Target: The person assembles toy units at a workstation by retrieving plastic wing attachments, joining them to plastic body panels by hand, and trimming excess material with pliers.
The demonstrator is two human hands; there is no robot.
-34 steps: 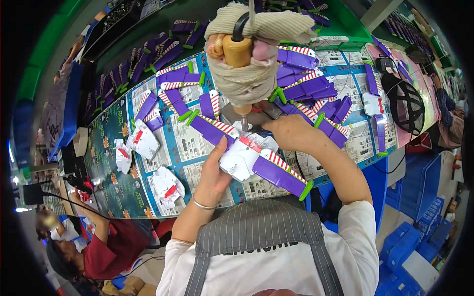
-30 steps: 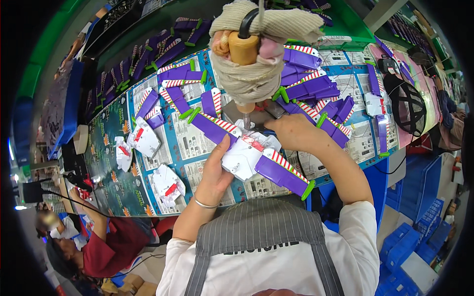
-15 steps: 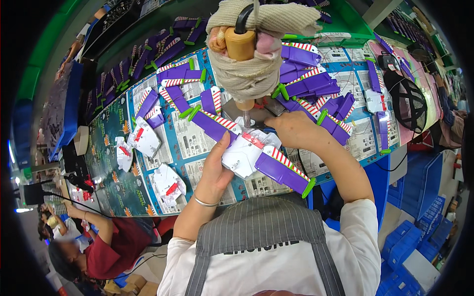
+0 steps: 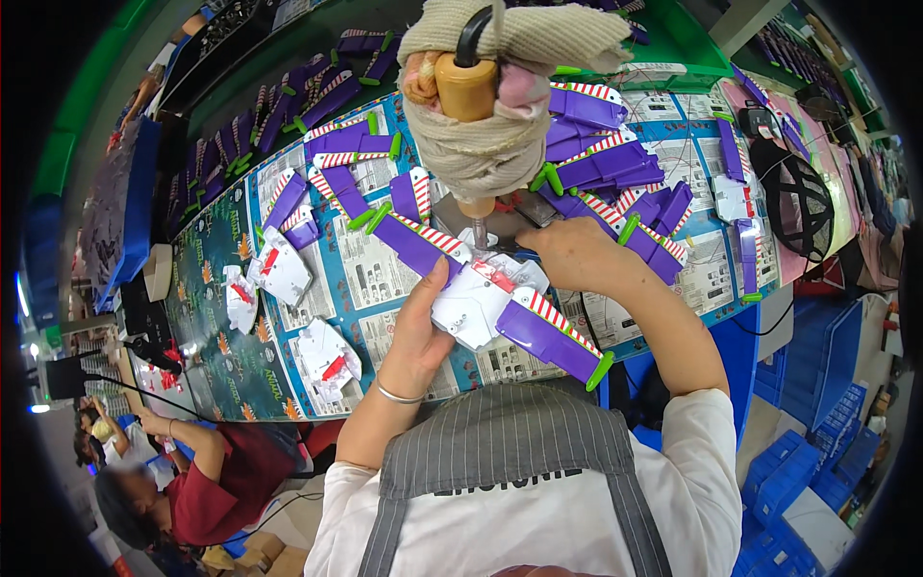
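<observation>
On the printed table (image 4: pixel 385 279), winged toy (image 4: pixel 481 298) between both hands' fingers (image 4: pixel 435 288)

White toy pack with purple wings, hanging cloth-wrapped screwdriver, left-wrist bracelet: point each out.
white toy pack (image 4: pixel 468 310), head view, on its white body.
cloth-wrapped screwdriver (image 4: pixel 481 144), head view, on the wrapping.
bracelet (image 4: pixel 394 395), head view, on the band.

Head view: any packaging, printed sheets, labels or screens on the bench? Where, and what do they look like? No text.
Printed cardboard sheets: flat on the bench under the toy parts, light blue and white panels with small diagrams.
Dark printed sheets: bench's left end, dark green-blue with orange marks, lying flat.
Pink sheet: far right of the bench, partly under a black mesh object.
Blue crates: floor at lower right, stacked.
No screen visible.
</observation>
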